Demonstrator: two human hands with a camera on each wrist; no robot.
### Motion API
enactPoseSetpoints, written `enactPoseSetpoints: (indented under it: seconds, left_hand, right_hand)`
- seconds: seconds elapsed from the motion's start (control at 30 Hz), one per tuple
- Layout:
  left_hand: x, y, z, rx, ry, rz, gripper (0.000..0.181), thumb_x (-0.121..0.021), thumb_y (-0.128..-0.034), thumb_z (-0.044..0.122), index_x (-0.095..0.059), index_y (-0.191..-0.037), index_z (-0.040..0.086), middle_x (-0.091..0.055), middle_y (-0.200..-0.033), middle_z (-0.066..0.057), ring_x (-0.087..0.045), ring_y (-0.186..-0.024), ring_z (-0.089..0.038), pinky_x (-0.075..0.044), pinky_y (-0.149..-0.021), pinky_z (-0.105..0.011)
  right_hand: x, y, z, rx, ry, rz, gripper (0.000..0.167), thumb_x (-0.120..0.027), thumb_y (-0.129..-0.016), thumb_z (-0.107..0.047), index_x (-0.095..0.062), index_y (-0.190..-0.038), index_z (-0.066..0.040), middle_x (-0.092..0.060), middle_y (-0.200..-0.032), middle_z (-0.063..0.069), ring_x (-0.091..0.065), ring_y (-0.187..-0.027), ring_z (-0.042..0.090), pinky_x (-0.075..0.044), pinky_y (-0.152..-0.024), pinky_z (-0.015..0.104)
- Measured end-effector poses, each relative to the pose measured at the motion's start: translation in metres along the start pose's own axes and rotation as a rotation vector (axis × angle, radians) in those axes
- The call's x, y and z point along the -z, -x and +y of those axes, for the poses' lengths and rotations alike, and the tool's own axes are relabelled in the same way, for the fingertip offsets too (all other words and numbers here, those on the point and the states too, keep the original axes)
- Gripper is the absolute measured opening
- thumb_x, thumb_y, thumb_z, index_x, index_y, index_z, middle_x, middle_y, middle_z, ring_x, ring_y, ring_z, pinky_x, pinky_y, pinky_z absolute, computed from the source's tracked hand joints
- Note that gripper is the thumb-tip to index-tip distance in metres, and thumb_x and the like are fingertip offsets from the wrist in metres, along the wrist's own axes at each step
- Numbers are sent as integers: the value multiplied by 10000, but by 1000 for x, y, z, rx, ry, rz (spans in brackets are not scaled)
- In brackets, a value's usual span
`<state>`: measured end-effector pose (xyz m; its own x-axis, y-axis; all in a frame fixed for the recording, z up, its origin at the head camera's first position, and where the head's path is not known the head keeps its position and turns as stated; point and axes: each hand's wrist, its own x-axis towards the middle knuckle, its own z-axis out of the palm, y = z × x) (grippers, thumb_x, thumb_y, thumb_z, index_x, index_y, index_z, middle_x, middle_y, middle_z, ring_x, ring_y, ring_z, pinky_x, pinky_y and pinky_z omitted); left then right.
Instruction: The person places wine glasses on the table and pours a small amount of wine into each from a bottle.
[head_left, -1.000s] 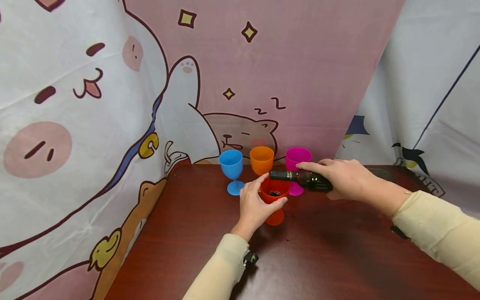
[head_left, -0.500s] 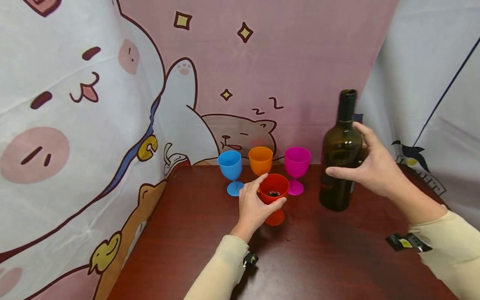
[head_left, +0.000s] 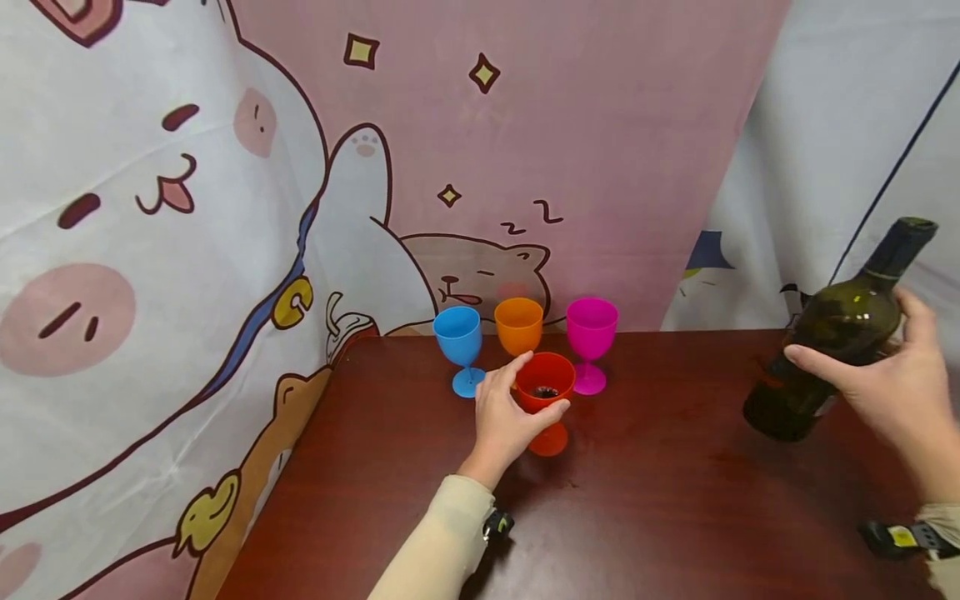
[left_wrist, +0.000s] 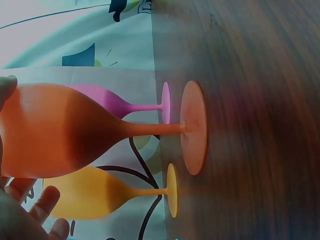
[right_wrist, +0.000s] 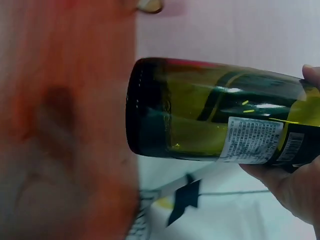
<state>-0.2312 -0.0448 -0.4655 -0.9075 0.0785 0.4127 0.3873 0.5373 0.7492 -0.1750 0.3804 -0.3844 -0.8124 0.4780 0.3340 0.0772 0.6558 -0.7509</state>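
Observation:
My left hand (head_left: 506, 417) holds the bowl of a red plastic goblet (head_left: 546, 383) between thumb and fingers. The goblet stands upright with a little dark liquid in it; in the left wrist view its foot (left_wrist: 194, 128) appears to rest on the tabletop. At the right, my right hand (head_left: 892, 375) grips a dark green wine bottle (head_left: 843, 321), its neck leaning up and to the right. The right wrist view shows the bottle (right_wrist: 200, 112) with a printed label (right_wrist: 252, 140) on its side; its base appears raised off the table.
Behind the red goblet stand a blue goblet (head_left: 459, 333), an orange goblet (head_left: 519, 325) and a magenta goblet (head_left: 592, 327) near the back edge of the brown table (head_left: 660, 500). A printed cartoon cloth (head_left: 615, 150) hangs behind and along the left side.
My right hand has turned the wine bottle from lying over the red goblet to neck-up and carried it far to the right. My left hand has stayed on the goblet.

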Motion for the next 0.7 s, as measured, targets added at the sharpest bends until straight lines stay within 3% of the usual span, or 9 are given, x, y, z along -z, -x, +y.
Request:
enactPoseSetpoints:
  seconds: [0.1, 0.13, 0.2, 0.27, 0.33, 0.5, 0.57, 0.6, 0.7]
  left_hand:
    - [0, 1, -1, 3, 0, -1, 834, -885, -814, 547, -545, -1542, 325, -676, -1395, 64, -527, -1274, -160, -507, -999, -461]
    - [-1, 1, -1, 4, 0, -2, 833, -885, -814, 550, -545, -1542, 327, -676, -1394, 64, -528, -1273, -159, -504, -1000, -462]
    - [-1, 2, -2, 8, 1, -3, 829, -883, -815, 555, -545, -1540, 340, -675, -1393, 64, -528, -1271, -157, -502, -1003, -466]
    - [-2, 1, -2, 9, 1, -4, 824, -880, -816, 560, -541, -1539, 356, -674, -1395, 67, -527, -1274, -154, -498, -1010, -471]
    - [-2, 1, -2, 10, 0, -3, 822, -879, -816, 564, -537, -1538, 370, -674, -1395, 72, -526, -1276, -152, -490, -1021, -475]
    - [-1, 0, -3, 3, -1, -1, 831, -878, -812, 570, -544, -1540, 347, -680, -1393, 74, -526, -1278, -153, -470, -1047, -488]
    - [-1, 0, -3, -3, 0, 1, 839, -879, -810, 569, -552, -1541, 317, -682, -1392, 69, -528, -1277, -158, -468, -1051, -493]
    - [-1, 0, -3, -6, 0, 2, 842, -878, -811, 569, -555, -1542, 304, -683, -1391, 67, -529, -1276, -160, -468, -1051, -495]
    - [-1, -1, -3, -8, -2, 5, 838, -879, -810, 568, -557, -1539, 309, -686, -1387, 67, -530, -1273, -162, -468, -1052, -500]
  right_hand:
    - [-3, 4, 18, 1, 43, 6, 1187, -846, -901, -364, 25, -1707, -397, -201, -1759, 211, -403, -1439, 528, -325, -1253, 282]
    - [-4, 5, 23, -1, 53, 12, 1186, -850, -897, -366, 15, -1708, -396, -203, -1756, 210, -397, -1421, 525, -315, -1220, 215]
    - [-5, 7, 30, -5, 55, 18, 1183, -854, -891, -355, -1, -1710, -396, -209, -1752, 218, -390, -1419, 534, -303, -1236, 239]
    - [-8, 8, 36, -13, 53, 33, 1178, -868, -877, -345, -32, -1704, -417, -225, -1750, 204, -384, -1427, 514, -254, -1198, 164]
    - [-8, 9, 39, -16, 43, 35, 1183, -873, -869, -331, -45, -1713, -388, -221, -1752, 214, -375, -1452, 532, -260, -1277, 282]
    - [-10, 11, 44, -26, 40, 33, 1186, -875, -863, -321, -63, -1727, -302, -234, -1742, 249, -351, -1478, 540, -227, -1325, 484]
    - [-11, 12, 45, -22, 39, 45, 1177, -882, -853, -312, -94, -1727, -279, -242, -1736, 256, -341, -1490, 528, -211, -1330, 443]
    - [-12, 12, 46, -16, 35, 48, 1173, -885, -849, -299, -109, -1727, -256, -238, -1736, 256, -328, -1508, 524, -201, -1332, 491]
    - [-14, 12, 49, -5, 28, 57, 1169, -892, -838, -283, -131, -1724, -216, -233, -1735, 257, -302, -1542, 507, -182, -1339, 489]
